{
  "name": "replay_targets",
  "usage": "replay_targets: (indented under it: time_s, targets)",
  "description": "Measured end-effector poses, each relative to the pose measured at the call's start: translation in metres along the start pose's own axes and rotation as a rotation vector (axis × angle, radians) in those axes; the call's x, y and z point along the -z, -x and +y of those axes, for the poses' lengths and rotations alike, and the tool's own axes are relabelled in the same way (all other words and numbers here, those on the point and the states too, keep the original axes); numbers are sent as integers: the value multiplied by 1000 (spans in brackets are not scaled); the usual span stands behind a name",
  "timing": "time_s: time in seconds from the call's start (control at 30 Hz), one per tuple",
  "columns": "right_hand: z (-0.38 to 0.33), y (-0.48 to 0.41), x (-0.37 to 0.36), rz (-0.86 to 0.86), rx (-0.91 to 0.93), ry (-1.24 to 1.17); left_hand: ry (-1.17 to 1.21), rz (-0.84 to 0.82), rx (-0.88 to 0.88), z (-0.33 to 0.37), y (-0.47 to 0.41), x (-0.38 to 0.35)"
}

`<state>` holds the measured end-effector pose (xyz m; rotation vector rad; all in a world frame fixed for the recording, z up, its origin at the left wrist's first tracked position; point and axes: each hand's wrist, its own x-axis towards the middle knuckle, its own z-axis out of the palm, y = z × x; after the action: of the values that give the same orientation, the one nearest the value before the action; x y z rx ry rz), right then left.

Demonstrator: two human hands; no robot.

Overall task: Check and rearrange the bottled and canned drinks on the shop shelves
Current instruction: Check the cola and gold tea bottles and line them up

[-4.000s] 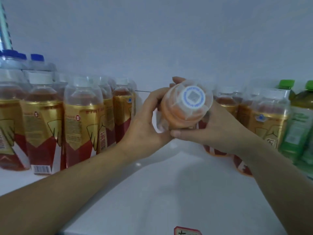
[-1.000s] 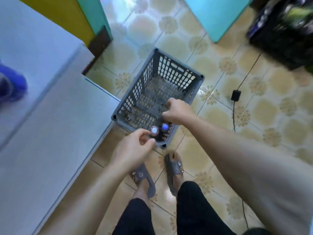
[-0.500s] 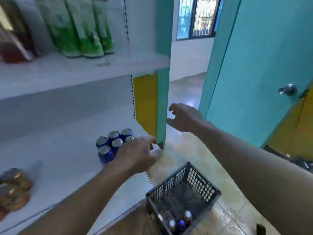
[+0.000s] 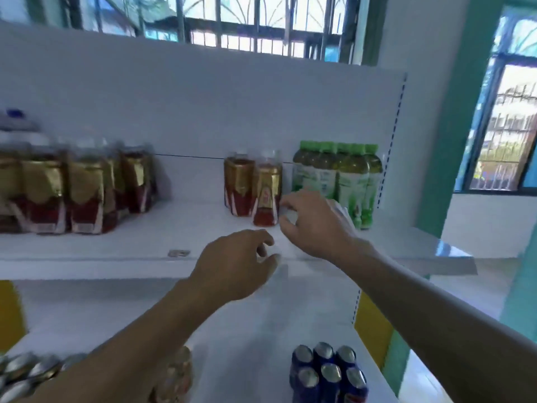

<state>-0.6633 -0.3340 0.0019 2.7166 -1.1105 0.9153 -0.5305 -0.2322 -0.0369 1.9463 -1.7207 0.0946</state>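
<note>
Smeared by motion and cut by the left edge: the tea bottles, labels unreadable. Above them, only a blur of a blue-capped bottle. Lower parts of the green bottles hidden behind the right hand; contact between its fingertips and the front middle bottle impossible to tell. Shelf tag too small to read. Gold cans half hidden by the left forearm. Silver cans blurred, cut at the corner. Blue cans cropped by the bottom edge.
</note>
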Motion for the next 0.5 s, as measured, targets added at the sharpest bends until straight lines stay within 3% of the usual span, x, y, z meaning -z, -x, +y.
replay_targets:
  time_s: [0.17,0.37,0.5]
  targets:
    - [-44,-96,-25,107,19,20,-37,80,50,-86,-54,30]
    - [-32,-178,-28,305,-143,192,58,-45,19,-162,-129,44]
    - [-9,-198,-46,145,-342,50,110,-90,-58,-178,-161,38]
